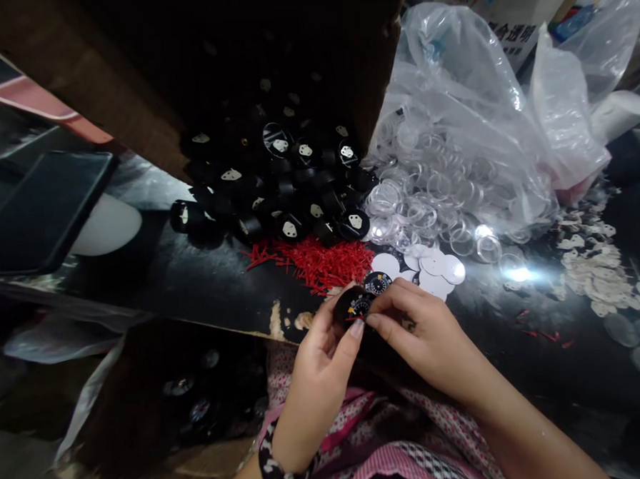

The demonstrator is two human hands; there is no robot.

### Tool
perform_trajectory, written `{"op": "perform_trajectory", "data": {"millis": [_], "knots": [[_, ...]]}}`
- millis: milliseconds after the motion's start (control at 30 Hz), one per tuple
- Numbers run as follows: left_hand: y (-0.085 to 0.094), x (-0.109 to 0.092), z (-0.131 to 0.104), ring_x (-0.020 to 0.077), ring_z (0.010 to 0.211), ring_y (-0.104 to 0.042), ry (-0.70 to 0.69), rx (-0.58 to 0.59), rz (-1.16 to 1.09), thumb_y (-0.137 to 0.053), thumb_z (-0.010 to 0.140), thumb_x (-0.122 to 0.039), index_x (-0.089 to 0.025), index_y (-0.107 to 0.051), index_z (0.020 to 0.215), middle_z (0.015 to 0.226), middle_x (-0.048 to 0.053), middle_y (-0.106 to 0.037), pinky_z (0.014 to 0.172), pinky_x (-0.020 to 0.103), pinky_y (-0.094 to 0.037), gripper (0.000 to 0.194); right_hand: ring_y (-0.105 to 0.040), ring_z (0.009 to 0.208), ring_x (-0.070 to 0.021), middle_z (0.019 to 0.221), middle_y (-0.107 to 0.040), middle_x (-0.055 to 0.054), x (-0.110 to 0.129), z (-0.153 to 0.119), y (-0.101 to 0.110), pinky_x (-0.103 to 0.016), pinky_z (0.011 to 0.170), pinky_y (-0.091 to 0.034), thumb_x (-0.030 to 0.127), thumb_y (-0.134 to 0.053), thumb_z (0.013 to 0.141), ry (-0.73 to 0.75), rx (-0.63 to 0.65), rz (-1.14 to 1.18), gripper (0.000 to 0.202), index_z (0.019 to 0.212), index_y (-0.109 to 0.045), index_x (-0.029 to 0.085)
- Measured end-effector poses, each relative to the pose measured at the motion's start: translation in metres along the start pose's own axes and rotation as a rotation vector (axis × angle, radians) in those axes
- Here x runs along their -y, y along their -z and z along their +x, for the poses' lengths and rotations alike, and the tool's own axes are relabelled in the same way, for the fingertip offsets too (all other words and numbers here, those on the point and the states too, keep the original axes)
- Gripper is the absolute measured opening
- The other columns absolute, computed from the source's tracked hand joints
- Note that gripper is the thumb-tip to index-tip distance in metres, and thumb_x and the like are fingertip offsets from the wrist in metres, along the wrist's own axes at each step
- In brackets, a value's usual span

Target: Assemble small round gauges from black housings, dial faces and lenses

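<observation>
Your left hand [318, 354] and right hand [421, 331] pinch one round black dial case [354, 305], matte, white-marked face up; glossy clear rings [430, 191] at 1 o'clock, thin red needles [321, 261] at 12

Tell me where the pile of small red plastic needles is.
In the head view, the pile of small red plastic needles lies centre table, just below the heap of black round casings and above both hands.
</observation>
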State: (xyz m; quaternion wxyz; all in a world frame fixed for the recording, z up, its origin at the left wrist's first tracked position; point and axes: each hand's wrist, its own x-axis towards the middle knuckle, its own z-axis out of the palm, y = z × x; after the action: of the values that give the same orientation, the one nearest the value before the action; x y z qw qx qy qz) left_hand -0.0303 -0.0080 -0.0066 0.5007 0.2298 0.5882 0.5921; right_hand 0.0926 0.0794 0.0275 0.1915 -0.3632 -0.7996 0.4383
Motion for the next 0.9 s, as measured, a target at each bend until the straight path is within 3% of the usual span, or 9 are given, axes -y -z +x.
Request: {"op": "perform_trajectory", "data": {"millis": [533, 767, 900], "knots": [[-0.002, -0.002, -0.009, 0.0243, 0.108, -0.064, -0.052, -0.063, 0.053, -0.066, 0.082, -0.028, -0.025, -0.066, 0.106, 0.114, 0.004, -0.069, 0.096, 0.034, -0.049, 0.024, -0.056, 0.073, -0.0131, 0.080, -0.060, 0.000, 0.001, -0.015, -0.004, -0.025, 0.066, -0.043, 0.018, -0.054, 0.091, 0.048, -0.042, -0.015, 0.009, 0.082, -0.055, 0.020], [-0.002, -0.007, -0.017, 0.0238, 0.100, -0.067, -0.134, -0.115, 0.148, -0.069, 0.077, -0.020, -0.026, -0.068, 0.101, 0.104, 0.002, -0.071, 0.093, 0.034, -0.051, 0.024, -0.051, 0.063, -0.0087, 0.074, -0.059, 0.004, 0.007, -0.025, -0.012, -0.020, 0.058, -0.039, 0.016, -0.056, 0.089, -0.038, -0.085, 0.131, 0.013, 0.077, -0.054, 0.021], [0.000, -0.008, -0.016, 0.0259, 0.103, -0.066, -0.112, -0.112, 0.169, -0.072, 0.073, -0.017, -0.026, -0.070, 0.101, 0.105, 0.003, -0.071, 0.096, 0.036, -0.049, 0.029, -0.048, 0.057, -0.0085, 0.068, -0.057, 0.005, 0.008, -0.025, -0.015, -0.020, 0.053, -0.036, 0.017, -0.056, 0.089, -0.077, -0.097, 0.148, 0.017, 0.073, -0.052, 0.020]]}}
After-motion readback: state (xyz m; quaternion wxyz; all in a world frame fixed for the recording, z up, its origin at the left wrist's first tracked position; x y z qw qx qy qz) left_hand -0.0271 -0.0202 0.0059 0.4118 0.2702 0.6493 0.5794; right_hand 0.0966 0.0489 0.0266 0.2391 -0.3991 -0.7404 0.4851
